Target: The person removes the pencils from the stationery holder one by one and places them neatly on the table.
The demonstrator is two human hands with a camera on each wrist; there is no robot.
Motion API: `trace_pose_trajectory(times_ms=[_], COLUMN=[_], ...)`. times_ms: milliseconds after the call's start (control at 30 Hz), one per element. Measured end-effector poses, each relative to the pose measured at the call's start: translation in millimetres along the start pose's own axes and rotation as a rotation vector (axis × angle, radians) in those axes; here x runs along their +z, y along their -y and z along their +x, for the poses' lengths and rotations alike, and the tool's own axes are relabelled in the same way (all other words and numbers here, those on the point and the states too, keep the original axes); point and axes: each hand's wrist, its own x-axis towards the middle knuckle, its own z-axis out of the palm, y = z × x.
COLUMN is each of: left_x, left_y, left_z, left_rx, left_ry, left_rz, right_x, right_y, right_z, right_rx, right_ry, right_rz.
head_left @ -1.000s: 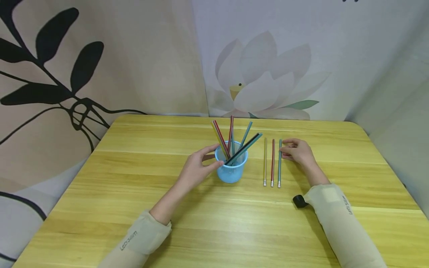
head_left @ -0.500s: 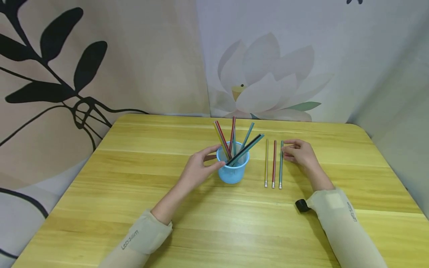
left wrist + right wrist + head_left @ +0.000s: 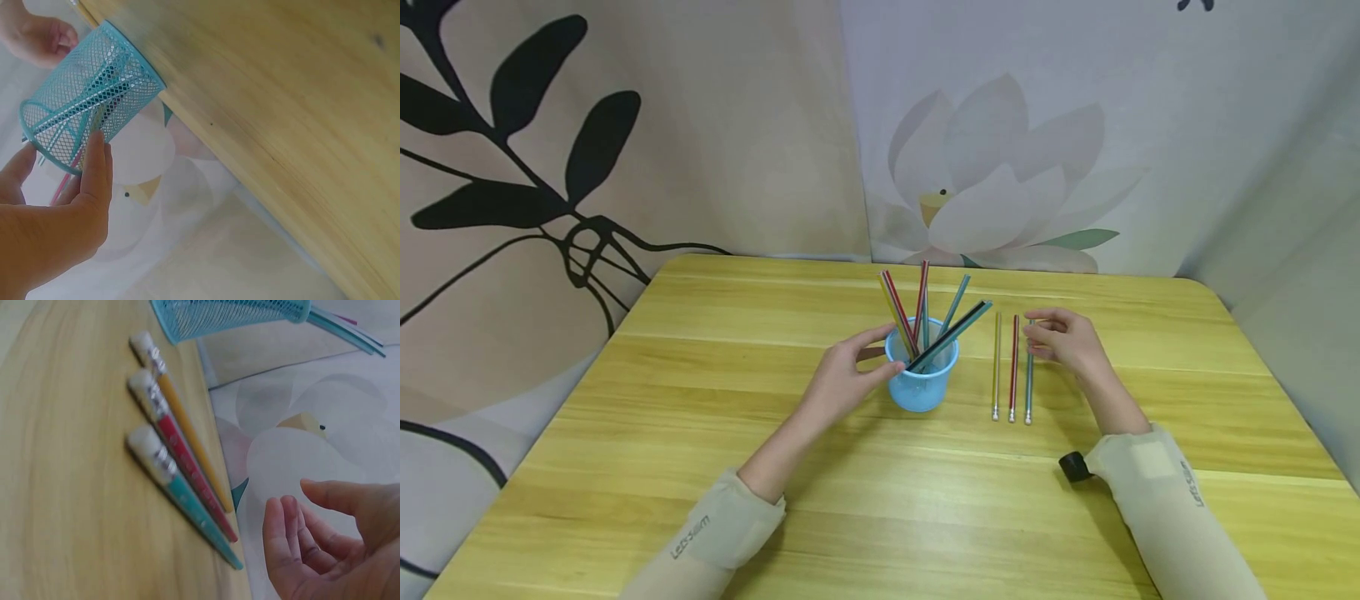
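Observation:
A light blue mesh pencil cup [image 3: 919, 392] stands upright on the table with several pencils leaning in it. My left hand [image 3: 842, 375] holds the cup at its rim, thumb on the near side and fingers on the left; the left wrist view shows these fingers [image 3: 94, 165] against the mesh. To the right of the cup lie a yellow pencil [image 3: 996, 367], a red pencil [image 3: 1013, 367] and a teal pencil [image 3: 1028, 387], side by side with eraser ends toward me. Over the far end of the teal one is my right hand [image 3: 1067, 342]; in the right wrist view its thumb and fingers are apart, holding nothing.
Everything rests on a wooden table [image 3: 880, 517]. Behind its back edge hangs a pale backdrop [image 3: 760, 150] with printed leaves and a flower. A small black device [image 3: 1074, 467] sticks out from the right sleeve cuff.
My right hand has shifted slightly left, so its fingertips now overlap the teal pencil's far end in the head view. The left hand, cup and pencils stay in place; the head view shifted a little.

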Motion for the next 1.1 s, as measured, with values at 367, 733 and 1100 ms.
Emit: trace_pose_trajectory(times_ms=[367, 733, 1100], left_x=[0.3, 0.3, 0.1], left_y=[1.5, 0.9, -0.3], left_z=[0.5, 0.8, 0.8], left_rx=[0.007, 0.008, 0.002], left_ry=[-0.002, 0.001, 0.002], left_rz=[0.006, 0.003, 0.008], right_x=[9.9, 22.6, 35.7], right_y=[14.2, 31.0, 46.8], right_z=[-10.9, -23.0, -30.8], right_rx=[-0.071, -0.158, -0.19], right_ry=[0.024, 0.045, 0.098], right_rz=[-0.017, -0.058, -0.06])
